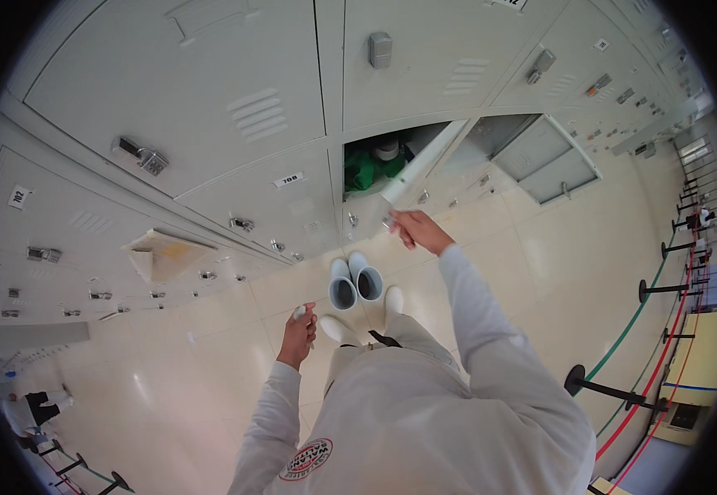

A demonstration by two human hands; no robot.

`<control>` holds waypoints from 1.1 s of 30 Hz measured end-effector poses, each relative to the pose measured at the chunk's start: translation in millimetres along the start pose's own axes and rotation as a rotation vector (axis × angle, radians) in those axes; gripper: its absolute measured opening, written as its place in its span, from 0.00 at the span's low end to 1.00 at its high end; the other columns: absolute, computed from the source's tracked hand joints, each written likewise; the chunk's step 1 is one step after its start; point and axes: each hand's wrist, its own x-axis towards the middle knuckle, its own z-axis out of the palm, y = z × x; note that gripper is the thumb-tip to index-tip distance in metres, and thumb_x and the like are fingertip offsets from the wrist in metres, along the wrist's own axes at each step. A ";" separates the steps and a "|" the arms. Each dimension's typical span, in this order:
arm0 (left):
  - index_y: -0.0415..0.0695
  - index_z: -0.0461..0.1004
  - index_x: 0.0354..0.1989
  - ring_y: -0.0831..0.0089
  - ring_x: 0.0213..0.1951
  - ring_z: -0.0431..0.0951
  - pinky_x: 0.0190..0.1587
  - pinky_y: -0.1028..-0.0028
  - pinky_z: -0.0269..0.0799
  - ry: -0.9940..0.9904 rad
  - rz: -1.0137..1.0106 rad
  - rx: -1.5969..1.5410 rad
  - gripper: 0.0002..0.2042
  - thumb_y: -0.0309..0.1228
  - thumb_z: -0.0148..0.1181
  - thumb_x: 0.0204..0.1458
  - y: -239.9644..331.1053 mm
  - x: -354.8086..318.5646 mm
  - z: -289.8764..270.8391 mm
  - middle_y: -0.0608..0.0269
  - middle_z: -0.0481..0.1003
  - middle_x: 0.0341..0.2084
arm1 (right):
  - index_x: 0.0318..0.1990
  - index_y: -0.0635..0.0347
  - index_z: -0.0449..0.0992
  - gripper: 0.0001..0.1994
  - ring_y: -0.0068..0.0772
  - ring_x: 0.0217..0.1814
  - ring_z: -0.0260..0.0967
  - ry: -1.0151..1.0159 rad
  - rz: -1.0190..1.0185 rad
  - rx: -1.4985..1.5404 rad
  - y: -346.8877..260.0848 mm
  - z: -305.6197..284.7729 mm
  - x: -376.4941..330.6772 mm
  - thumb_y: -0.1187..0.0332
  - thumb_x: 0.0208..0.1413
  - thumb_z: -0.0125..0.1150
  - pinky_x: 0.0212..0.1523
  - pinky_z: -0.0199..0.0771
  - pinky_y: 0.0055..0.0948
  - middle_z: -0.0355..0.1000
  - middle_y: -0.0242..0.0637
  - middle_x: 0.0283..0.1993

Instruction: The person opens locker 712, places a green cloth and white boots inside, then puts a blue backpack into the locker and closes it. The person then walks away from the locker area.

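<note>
My right hand [419,231] is stretched forward, its fingers closed on the metal latch [388,221] at the edge of a partly opened locker door [426,165]. Behind that door, the locker holds a bunched green cloth [362,170] and a whitish round item [386,150], partly in shadow. Lower down and to the left, my left hand [297,338] is closed around a small pale thing [299,312] that sticks out past the fingers; its kind is too small to tell. A pair of light-blue rubber boots [341,290] stands upright on the floor between my white shoes and the lockers.
Grey lockers [177,74] with padlocks [154,162] fill the front. Another locker door [548,161] stands open at the right. A beige cloth [165,254] hangs on the lockers at left. Belt barrier posts [575,379] line the right; a person [33,410] is at far left.
</note>
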 end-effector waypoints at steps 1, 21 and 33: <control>0.46 0.69 0.55 0.87 0.20 0.58 0.18 0.85 0.52 -0.002 -0.033 -0.007 0.14 0.31 0.53 0.62 -6.1 -2.2 -3.6 0.73 0.69 0.28 | 0.35 0.66 0.74 0.22 0.23 0.16 0.60 0.034 0.020 -0.001 12.2 -6.9 -19.2 0.53 0.66 0.46 0.21 0.61 0.24 0.61 0.29 0.17; 0.43 0.77 0.47 0.89 0.19 0.57 0.18 0.84 0.50 0.183 0.185 0.129 0.13 0.37 0.59 0.60 0.5 -18.8 114.3 0.76 0.65 0.24 | 0.41 0.59 0.76 0.14 0.45 0.38 0.76 0.297 -0.417 -0.312 45.7 0.1 52.1 0.58 0.54 0.61 0.40 0.74 0.38 0.78 0.43 0.35; 0.40 0.79 0.42 0.88 0.21 0.64 0.20 0.83 0.58 0.531 0.317 0.169 0.13 0.37 0.64 0.55 -16.7 -49.1 138.0 0.76 0.71 0.24 | 0.54 0.64 0.73 0.31 0.55 0.59 0.68 0.465 -0.589 -0.241 -63.6 -31.3 190.4 0.49 0.49 0.66 0.57 0.68 0.40 0.73 0.53 0.54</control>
